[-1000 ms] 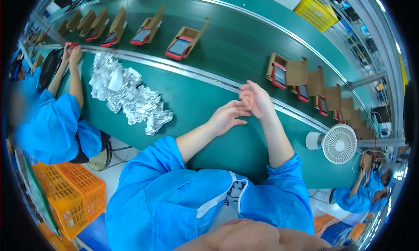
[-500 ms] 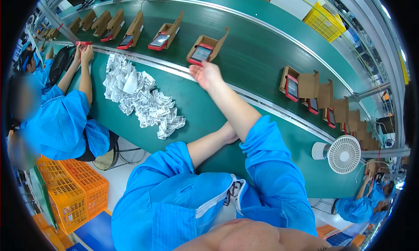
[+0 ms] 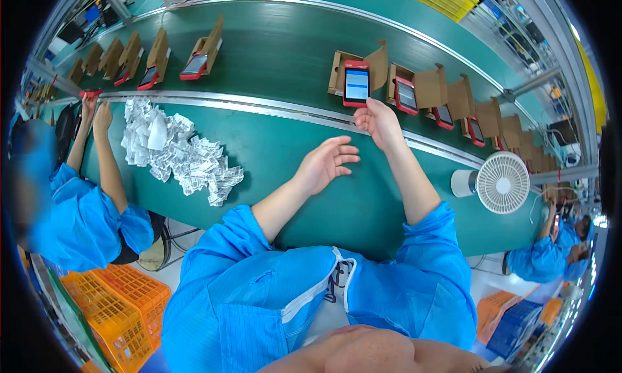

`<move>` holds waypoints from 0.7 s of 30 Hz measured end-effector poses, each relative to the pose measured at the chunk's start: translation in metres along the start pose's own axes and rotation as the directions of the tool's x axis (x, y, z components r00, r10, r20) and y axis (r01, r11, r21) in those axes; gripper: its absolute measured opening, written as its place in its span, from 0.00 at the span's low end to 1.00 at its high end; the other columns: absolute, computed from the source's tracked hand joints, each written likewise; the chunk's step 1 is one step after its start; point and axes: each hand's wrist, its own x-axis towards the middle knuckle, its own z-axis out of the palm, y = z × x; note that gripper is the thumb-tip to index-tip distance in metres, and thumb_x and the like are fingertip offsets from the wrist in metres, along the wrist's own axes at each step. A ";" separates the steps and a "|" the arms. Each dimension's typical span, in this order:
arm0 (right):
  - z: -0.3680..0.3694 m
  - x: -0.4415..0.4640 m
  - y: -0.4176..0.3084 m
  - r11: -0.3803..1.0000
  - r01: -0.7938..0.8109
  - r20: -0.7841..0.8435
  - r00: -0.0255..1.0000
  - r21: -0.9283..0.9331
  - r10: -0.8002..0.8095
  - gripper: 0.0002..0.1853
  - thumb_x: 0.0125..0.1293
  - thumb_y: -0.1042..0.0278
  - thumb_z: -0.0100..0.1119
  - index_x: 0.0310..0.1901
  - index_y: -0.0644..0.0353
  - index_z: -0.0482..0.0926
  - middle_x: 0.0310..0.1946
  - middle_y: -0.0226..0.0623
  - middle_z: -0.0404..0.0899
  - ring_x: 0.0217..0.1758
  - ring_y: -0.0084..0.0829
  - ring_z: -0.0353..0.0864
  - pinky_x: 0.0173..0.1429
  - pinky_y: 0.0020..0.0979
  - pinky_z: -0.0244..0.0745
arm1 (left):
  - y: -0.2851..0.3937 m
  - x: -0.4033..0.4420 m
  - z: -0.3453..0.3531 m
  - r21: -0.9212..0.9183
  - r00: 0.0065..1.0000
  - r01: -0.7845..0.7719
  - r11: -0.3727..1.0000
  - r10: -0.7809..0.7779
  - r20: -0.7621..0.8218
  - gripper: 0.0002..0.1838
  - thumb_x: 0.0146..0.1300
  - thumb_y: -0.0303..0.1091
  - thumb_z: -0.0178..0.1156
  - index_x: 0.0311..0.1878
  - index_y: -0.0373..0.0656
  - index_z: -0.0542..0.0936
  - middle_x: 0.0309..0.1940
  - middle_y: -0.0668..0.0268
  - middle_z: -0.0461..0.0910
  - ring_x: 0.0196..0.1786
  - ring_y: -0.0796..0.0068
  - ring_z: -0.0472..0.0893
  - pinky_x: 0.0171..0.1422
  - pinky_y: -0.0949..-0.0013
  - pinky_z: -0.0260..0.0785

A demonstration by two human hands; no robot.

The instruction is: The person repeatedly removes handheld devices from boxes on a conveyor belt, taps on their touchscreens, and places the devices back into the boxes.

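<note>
My right hand point(image 3: 379, 125) is at the near edge of the belt, fingers curled, with the thumb at the lower corner of a red handheld device point(image 3: 356, 82). The device's screen is lit and faces me. It leans at the front of an open brown cardboard box point(image 3: 338, 75) with its lid raised; whether the device still rests on the box is hard to see. My left hand point(image 3: 326, 162) hovers over the green table, holding nothing, fingers apart. To its left lies a pile of small white printed packets point(image 3: 184, 149).
More open boxes with red devices stand on the green belt point(image 3: 278, 55), right point(image 3: 431, 88) and left point(image 3: 210, 46). A white fan point(image 3: 502, 182) stands at the right. A co-worker point(image 3: 84, 204) sits at the left, holding a red object. Orange crates point(image 3: 116, 314) are on the floor.
My right hand, the red device and its box have shifted right along the belt, close to the right-hand row. My left hand has come out from under my right arm. The view has turned somewhat.
</note>
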 end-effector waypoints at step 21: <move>-0.012 -0.113 0.064 0.955 0.136 0.123 0.987 -0.265 -0.106 0.29 0.68 0.60 0.53 0.65 0.65 0.58 0.51 0.42 0.71 0.32 0.20 0.76 0.26 0.20 0.70 | 0.006 -0.004 0.009 0.142 0.968 0.217 0.966 -0.232 0.098 0.44 0.51 0.20 0.52 0.73 0.49 0.48 0.62 0.55 0.66 0.60 0.54 0.74 0.54 0.52 0.78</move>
